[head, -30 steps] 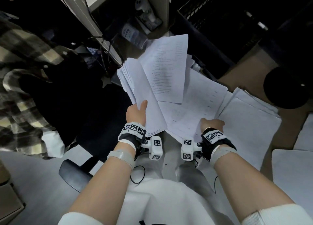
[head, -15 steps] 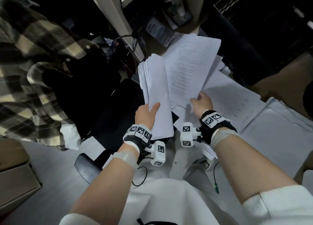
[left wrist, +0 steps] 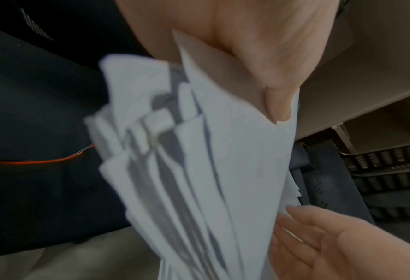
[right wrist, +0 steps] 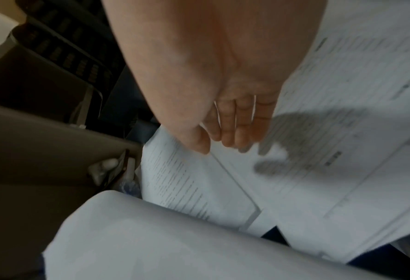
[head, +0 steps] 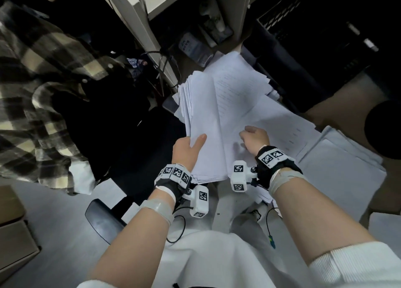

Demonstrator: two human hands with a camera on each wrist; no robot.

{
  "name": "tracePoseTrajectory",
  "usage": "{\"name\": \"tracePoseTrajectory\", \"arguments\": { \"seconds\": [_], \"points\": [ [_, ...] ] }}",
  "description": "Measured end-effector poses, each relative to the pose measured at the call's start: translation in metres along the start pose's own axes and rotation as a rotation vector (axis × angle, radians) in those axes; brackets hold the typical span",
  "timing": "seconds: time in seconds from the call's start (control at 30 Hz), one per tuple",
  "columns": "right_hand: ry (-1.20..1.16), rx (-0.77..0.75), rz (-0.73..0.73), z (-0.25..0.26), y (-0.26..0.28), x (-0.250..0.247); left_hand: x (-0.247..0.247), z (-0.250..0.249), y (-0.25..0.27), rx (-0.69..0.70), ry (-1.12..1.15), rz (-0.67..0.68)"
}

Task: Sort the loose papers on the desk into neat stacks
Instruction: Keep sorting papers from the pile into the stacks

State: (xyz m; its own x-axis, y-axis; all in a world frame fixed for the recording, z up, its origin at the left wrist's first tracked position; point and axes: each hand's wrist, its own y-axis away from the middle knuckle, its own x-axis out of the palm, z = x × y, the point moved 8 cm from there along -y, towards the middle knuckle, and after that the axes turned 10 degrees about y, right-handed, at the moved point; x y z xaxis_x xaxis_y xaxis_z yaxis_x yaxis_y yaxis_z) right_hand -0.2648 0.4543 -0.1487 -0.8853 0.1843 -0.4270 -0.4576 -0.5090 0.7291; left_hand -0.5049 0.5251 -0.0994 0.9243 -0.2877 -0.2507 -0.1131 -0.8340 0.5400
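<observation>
My left hand (head: pixel 186 151) grips a thick, fanned sheaf of white papers (head: pixel 204 125) from below, with its thumb (left wrist: pixel 278 106) pressed on the top sheet (left wrist: pixel 235 170). The sheaf is tilted up off the desk. A printed sheet (head: pixel 236 88) leans against the sheaf's right side. Just right of the sheaf, my right hand (head: pixel 253 138) hovers over loose printed sheets (right wrist: pixel 342 151) on the desk. Its fingers (right wrist: pixel 237 128) are straight, hold nothing and cast a shadow on the paper. The right hand's palm also shows in the left wrist view (left wrist: pixel 330 246).
A squared stack of white paper (head: pixel 338 172) lies on the brown desk (head: pixel 347 92) to the right, with another sheet (head: pixel 386 224) at the far right. Behind are black trays (head: pixel 303 27) and a black round object (head: pixel 384 131). A plaid shirt (head: pixel 43 92) hangs at left above cardboard boxes (head: pixel 13 233).
The right hand lifted a printed sheet from the desk pile over to the sheaf, then let it go and opened. The left hand kept its hold on the sheaf.
</observation>
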Motion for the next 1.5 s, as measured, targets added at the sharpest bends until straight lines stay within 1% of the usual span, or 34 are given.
{"name": "tracePoseTrajectory", "arguments": {
  "seconds": [0.13,0.2,0.27,0.33,0.4,0.53,0.63,0.73,0.8,0.87,0.93,0.97,1.0,1.03,1.1,1.13,1.17,1.3,1.37,1.43,1.47,1.5],
  "points": [
    [0.051,0.047,-0.105,-0.054,0.022,-0.048,0.043,-0.008,0.018,0.025,-0.01,0.062],
    [0.113,0.064,-0.154,-0.084,0.029,-0.069,0.065,-0.012,0.027,0.048,-0.021,0.066],
    [0.142,0.111,-0.183,-0.113,0.037,-0.085,0.084,-0.015,0.039,0.073,-0.049,0.054],
    [0.115,0.175,-0.13,-0.142,0.04,-0.091,0.102,-0.009,0.048,0.085,-0.056,0.058],
    [0.078,0.179,-0.069,-0.158,0.041,-0.091,0.117,0.0,0.059,0.072,-0.068,0.069],
    [-0.033,0.204,-0.115,-0.185,0.047,-0.107,0.146,0.017,0.081,0.033,-0.119,0.095],
    [-0.029,0.195,-0.086,-0.2,0.054,-0.117,0.161,0.021,0.092,0.04,-0.159,0.121],
    [-0.018,0.188,-0.042,-0.202,0.054,-0.122,0.167,0.019,0.097,0.051,-0.184,0.099],
    [-0.003,0.179,-0.052,-0.193,0.054,-0.126,0.166,0.016,0.098,0.04,-0.178,0.085],
    [0.014,0.102,-0.095,-0.173,0.053,-0.127,0.159,0.013,0.095,0.037,-0.144,0.061],
    [0.018,0.016,-0.073,-0.151,0.051,-0.113,0.144,0.01,0.088,0.045,-0.127,0.007],
    [0.015,0.003,-0.049,-0.141,0.05,-0.102,0.136,0.01,0.083,0.048,-0.126,-0.014],
    [-0.003,0.032,-0.035,-0.136,0.048,-0.092,0.129,0.011,0.078,0.043,-0.119,-0.021],
    [-0.036,0.1,-0.054,-0.135,0.046,-0.087,0.123,0.013,0.072,0.031,-0.108,-0.012],
    [-0.119,0.315,-0.126,-0.144,0.044,-0.085,0.12,0.021,0.061,0.0,-0.124,0.04],
    [-0.144,0.389,-0.142,-0.149,0.042,-0.084,0.122,0.027,0.055,-0.02,-0.151,0.073],
    [-0.15,0.419,-0.141,-0.15,0.039,-0.085,0.125,0.033,0.05,-0.044,-0.176,0.106],
    [-0.177,0.448,-0.118,-0.151,0.025,-0.08,0.131,0.046,0.036,-0.115,-0.219,0.185],
    [-0.174,0.458,-0.094,-0.151,0.021,-0.074,0.132,0.042,0.033,-0.118,-0.258,0.239],
    [-0.19,0.521,-0.081,-0.153,0.024,-0.067,0.133,0.038,0.03,-0.094,-0.325,0.291],
    [-0.221,0.543,-0.092,-0.156,0.024,-0.064,0.134,0.036,0.029,-0.082,-0.358,0.316],
    [-0.24,0.533,-0.118,-0.155,0.025,-0.065,0.135,0.034,0.029,-0.076,-0.378,0.334]
  ]
}}
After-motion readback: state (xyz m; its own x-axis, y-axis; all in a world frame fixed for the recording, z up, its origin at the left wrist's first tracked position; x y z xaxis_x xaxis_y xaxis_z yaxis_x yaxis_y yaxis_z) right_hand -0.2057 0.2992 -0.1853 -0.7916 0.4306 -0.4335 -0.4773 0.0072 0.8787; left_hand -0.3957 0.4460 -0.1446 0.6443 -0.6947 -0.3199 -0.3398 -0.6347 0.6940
